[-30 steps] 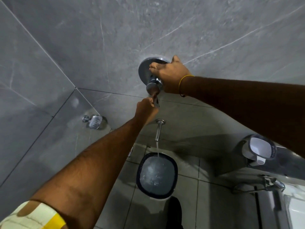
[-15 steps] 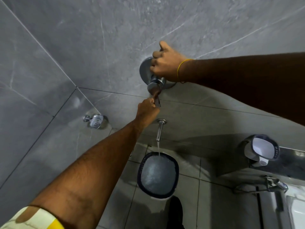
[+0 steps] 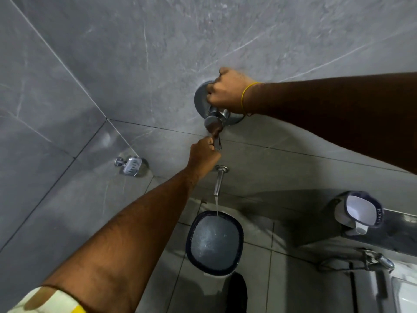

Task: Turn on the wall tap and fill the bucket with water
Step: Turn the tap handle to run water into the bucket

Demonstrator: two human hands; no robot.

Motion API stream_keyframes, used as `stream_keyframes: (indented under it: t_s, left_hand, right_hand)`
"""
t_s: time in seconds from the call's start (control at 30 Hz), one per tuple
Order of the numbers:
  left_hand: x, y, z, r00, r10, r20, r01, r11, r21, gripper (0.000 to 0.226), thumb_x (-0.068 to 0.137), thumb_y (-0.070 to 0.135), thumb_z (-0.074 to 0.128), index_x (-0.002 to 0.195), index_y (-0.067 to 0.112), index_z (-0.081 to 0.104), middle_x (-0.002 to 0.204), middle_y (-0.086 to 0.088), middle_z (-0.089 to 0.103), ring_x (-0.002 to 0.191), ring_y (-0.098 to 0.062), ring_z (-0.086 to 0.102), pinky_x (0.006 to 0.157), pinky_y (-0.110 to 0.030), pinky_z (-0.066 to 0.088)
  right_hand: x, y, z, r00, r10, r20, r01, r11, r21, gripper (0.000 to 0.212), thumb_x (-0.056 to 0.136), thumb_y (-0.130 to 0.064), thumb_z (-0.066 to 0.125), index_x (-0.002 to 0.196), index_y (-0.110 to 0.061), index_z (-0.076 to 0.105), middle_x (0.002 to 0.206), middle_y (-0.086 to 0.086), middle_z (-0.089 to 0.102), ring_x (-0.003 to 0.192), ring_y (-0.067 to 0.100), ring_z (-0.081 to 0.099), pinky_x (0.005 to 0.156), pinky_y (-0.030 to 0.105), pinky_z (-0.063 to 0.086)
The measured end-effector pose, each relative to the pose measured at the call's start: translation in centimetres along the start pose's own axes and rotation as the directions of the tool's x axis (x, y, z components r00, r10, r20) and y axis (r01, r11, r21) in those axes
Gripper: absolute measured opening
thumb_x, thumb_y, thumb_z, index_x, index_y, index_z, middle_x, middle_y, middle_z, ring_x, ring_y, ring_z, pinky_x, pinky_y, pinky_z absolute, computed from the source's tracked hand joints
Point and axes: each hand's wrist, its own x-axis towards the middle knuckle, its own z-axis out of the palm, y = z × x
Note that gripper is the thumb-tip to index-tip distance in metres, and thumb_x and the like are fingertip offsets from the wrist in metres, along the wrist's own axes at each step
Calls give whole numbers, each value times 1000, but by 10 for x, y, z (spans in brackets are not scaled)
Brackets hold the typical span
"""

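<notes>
A chrome wall tap valve (image 3: 200, 99) with a round plate sits on the grey tiled wall. My right hand (image 3: 228, 91) is closed over the top of the valve, hiding part of it. My left hand (image 3: 204, 153) pinches the thin lever (image 3: 217, 143) that hangs below the valve body. Beneath them a chrome spout (image 3: 219, 180) sticks out of the wall, and a thin stream of water falls from it into the dark-rimmed bucket (image 3: 191, 242) on the floor. The bucket holds water close to its rim.
A chrome soap dish (image 3: 132, 165) is fixed to the wall at the left. A white and dark mug (image 3: 358, 213) lies on a ledge at the right. A hand sprayer with hose (image 3: 376, 259) hangs at the lower right, beside a white fixture.
My right hand shifted on the valve, first up and then back over its upper part. My left hand stayed on the lever. Water kept running into the bucket.
</notes>
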Motion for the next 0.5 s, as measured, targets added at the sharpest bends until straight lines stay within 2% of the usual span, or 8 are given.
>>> stream_keyframes:
  t_s: [0.1,0.17,0.23,0.37,0.5]
  left_hand:
    - [-1,1,2,1000,-5,-14,4,1000,-20,5,87,5,60,92,5,61,88,-15,70,79,-29,68,74,-40,58]
    - [-2,1,2,1000,-14,-13,13,999,-31,8,86,6,60,94,5,62,89,-16,71,81,-30,69,76,-43,59]
    - [-2,0,1,1000,-14,-9,13,999,-43,9,85,6,61,94,6,62,89,-16,71,81,-30,69,76,-43,59]
    - [-3,-1,2,1000,0,-6,0,998,-61,10,84,5,62,94,3,61,92,-20,70,84,-34,69,77,-45,59]
    - [-3,1,3,1000,-8,-7,7,997,-80,8,85,5,62,92,3,60,90,-18,70,82,-32,69,74,-42,59]
  right_hand:
    - [-2,2,-4,999,39,33,-41,996,79,22,84,-17,68,106,-14,67,100,12,70,82,36,72,67,38,52]
    - [-1,1,-10,996,55,68,-61,994,88,26,87,-19,66,112,-15,66,108,12,69,89,38,71,66,38,51]
    - [1,0,-17,993,42,111,-52,994,93,25,86,-18,67,111,-15,68,108,11,70,92,38,70,67,38,51]
    - [6,1,-26,982,-26,189,12,997,75,16,82,-12,67,97,-16,72,98,10,73,93,38,71,71,37,53]
    - [10,3,-27,966,-72,250,69,997,19,13,83,-12,68,95,-15,73,99,9,73,93,36,71,72,37,53]
